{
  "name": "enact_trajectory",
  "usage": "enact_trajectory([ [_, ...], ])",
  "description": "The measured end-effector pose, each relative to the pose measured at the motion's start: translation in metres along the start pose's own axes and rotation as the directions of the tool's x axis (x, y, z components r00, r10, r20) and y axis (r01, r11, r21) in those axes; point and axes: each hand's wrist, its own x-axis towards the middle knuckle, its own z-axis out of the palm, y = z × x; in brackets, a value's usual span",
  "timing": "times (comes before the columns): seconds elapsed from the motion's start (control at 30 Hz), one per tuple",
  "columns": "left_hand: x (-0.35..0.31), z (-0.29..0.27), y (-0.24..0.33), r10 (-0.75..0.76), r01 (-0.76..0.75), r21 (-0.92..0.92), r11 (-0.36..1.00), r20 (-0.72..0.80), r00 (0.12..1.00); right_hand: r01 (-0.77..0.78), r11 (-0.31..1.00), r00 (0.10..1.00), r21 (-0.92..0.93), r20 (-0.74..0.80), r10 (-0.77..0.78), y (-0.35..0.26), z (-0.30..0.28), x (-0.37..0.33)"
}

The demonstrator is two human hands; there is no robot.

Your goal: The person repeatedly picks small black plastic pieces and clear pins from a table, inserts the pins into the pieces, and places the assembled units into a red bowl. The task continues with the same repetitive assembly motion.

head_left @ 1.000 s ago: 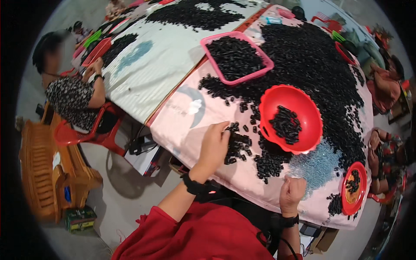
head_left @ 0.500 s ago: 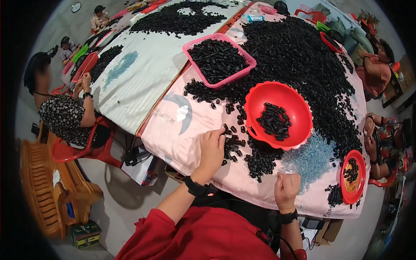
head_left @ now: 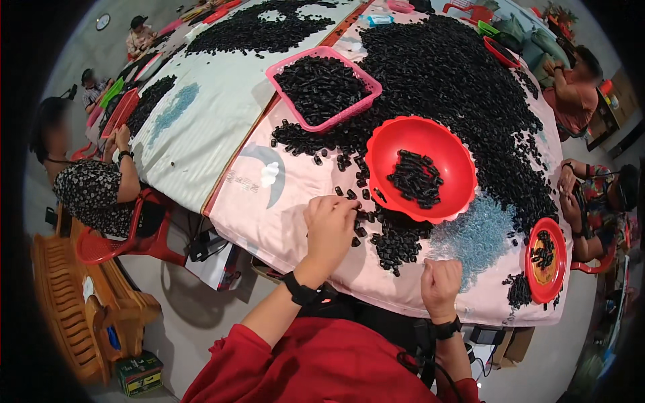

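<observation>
My left hand [head_left: 329,227] is over loose black plastic pieces [head_left: 361,235] near the table's front edge. Its fingers are bent and drawn together, and the fingertips meet a small black piece at their right. Curled into a fist, my right hand [head_left: 441,287] hovers by the front edge, just below a pile of small clear bluish pieces [head_left: 474,238]; whatever it holds is hidden. Between and beyond the hands stands a red scalloped bowl [head_left: 460,158] with black tube-like pieces [head_left: 415,180] in it. A small heap of short black pieces [head_left: 396,252] lies under its front rim.
A pink basket [head_left: 322,125] full of black pieces stands behind the bowl. A huge black heap [head_left: 450,74] covers the table's back right. A red oval tray [head_left: 560,272] sits at the right edge. Several people sit around, one on a red chair [head_left: 144,238] at left.
My left hand has shifted slightly right over the black pieces, and its fingers have curled in. My right hand remains in a fist. The whole view has shifted slightly.
</observation>
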Motion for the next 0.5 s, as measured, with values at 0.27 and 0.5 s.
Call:
enact_trajectory([
  [0.27, 0.006, 0.02, 0.011, 0.132, -0.142, 0.075, 0.987, 0.126, 0.983, -0.009, 0.999, 1.0, 0.031, -0.011, 0.009, -0.001, -0.001, 0.001],
  [0.5, 0.009, 0.012, 0.01, 0.129, -0.128, -0.012, 0.992, 0.107, 0.986, -0.007, 1.0, 1.0, 0.024, -0.026, 0.008, -0.003, 0.0, 0.003],
])
